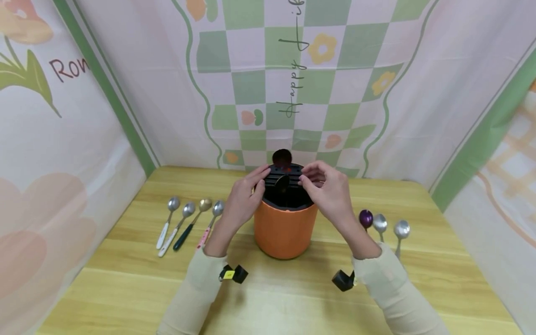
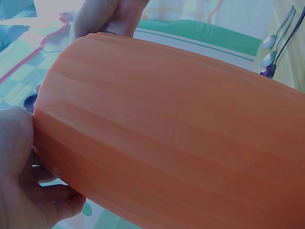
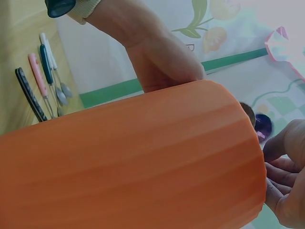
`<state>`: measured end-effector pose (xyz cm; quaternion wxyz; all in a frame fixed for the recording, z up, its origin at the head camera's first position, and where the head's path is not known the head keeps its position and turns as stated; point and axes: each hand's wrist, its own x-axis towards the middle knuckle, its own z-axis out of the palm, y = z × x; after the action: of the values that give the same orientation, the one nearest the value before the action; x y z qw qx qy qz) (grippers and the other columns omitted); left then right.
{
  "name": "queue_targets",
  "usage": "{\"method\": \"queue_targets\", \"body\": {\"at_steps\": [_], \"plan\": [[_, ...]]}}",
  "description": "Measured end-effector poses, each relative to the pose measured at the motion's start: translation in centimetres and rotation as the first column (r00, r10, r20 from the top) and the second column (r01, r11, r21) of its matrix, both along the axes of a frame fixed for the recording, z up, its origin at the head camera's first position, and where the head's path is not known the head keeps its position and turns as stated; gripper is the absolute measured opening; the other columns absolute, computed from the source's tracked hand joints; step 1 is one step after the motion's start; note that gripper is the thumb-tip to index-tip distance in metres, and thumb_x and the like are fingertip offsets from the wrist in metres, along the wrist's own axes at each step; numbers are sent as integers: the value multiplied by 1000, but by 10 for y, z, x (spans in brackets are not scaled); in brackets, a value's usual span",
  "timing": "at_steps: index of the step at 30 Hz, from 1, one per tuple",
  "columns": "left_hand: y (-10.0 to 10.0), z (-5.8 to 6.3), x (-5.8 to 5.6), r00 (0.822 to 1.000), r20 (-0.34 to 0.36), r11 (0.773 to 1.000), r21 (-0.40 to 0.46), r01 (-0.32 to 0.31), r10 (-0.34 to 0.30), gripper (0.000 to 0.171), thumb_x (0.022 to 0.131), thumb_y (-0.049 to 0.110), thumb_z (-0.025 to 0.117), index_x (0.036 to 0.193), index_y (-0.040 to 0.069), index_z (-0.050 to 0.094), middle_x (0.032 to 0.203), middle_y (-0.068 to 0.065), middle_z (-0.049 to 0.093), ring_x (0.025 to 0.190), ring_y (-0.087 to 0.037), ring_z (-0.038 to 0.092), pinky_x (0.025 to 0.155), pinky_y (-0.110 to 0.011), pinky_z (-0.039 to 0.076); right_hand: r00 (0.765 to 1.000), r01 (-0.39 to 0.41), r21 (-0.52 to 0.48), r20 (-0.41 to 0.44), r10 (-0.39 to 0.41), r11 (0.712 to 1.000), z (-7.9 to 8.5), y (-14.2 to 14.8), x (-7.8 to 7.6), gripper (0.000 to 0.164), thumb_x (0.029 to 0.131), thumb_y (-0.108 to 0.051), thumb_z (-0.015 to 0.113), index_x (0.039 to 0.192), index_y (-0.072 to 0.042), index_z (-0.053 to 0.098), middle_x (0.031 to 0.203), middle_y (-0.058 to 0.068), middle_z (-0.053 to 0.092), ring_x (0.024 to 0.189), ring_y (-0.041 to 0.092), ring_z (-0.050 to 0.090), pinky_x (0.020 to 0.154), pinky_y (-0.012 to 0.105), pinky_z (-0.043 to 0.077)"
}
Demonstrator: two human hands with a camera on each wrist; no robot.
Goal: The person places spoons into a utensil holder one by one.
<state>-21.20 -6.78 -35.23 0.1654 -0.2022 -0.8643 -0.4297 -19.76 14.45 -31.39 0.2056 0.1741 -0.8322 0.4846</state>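
Fingers loosely bent, the left hand (image 1: 244, 195) and right hand (image 1: 336, 190) touch opposite sides of the orange ribbed canister (image 1: 285, 235) between them; whether they pinch it I cannot tell. Upright spoons (image 1: 282, 158) top its black slotted insert (image 1: 273, 171); long-handled spoons (image 1: 187, 210) lie either side.

- Pale yellow, wood-grained worktop (image 1: 284, 302) with rounded rear corners — a soft sheen near its front.
- White cloth backdrop (image 1: 314, 88) printed with green-and-white checks, flowers, "Happy" lettering.
- White, tulip-printed cloth left wall (image 1: 75, 153); white, orange-plaid cloth right wall (image 1: 498, 209) — both green-striped.
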Motion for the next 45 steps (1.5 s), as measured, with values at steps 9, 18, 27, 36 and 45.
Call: {"method": "queue_targets", "body": {"at_steps": [9, 18, 27, 36, 45], "plan": [[0, -1, 1, 1000, 1, 1000, 11, -4, 4, 40, 102, 16, 41, 133, 1, 63, 148, -11, 54, 44, -11, 29, 50, -25, 37, 1000, 2, -19, 1, -2, 1000, -2, 8, 1, 10, 90, 1, 67, 100, 5, 67, 91, 16, 72, 81, 26, 72, 69, 11, 55], [1, 0, 1, 1000, 8, 1000, 7, -11, 11, 40, 102, 15, 40, 134, 2, 62, 148, -10, 53, 44, -8, 26, 49, -25, 35, 1000, -4, -25, 6, 5, 1000, -3, 19, 3, 11, 91, -1, 67, 100, 5, 67, 92, 17, 71, 77, 5, 68, 70, 11, 55], [1, 0, 2, 1000, 1, 1000, -1, -20, 20, 40, 102, 15, 40, 133, 2, 62, 147, -11, 54, 44, -8, 25, 49, -25, 35, 998, 68, 14, 17, -68, 998, -3, 42, 7, 10, 92, -2, 66, 100, 2, 68, 95, 18, 72, 76, -5, 65, 69, 8, 53], [1, -1, 2, 1000, 10, 1000, 4, -18, 18, 40, 102, 16, 41, 134, 2, 62, 148, -11, 54, 45, -9, 28, 52, -27, 38, 992, 105, 96, 62, -111, 990, -17, 65, 9, 11, 92, -5, 66, 101, 2, 68, 92, 17, 72, 73, -1, 65, 65, 8, 52], [2, -1, 1, 1000, -8, 1000, 12, -13, 13, 40, 102, 15, 41, 133, 3, 62, 147, -10, 55, 46, -9, 29, 51, -26, 37, 979, 154, 191, 102, -176, 969, -37, 86, 9, 13, 90, -2, 66, 102, 2, 68, 92, 17, 72, 70, -4, 62, 63, 10, 53]]}}
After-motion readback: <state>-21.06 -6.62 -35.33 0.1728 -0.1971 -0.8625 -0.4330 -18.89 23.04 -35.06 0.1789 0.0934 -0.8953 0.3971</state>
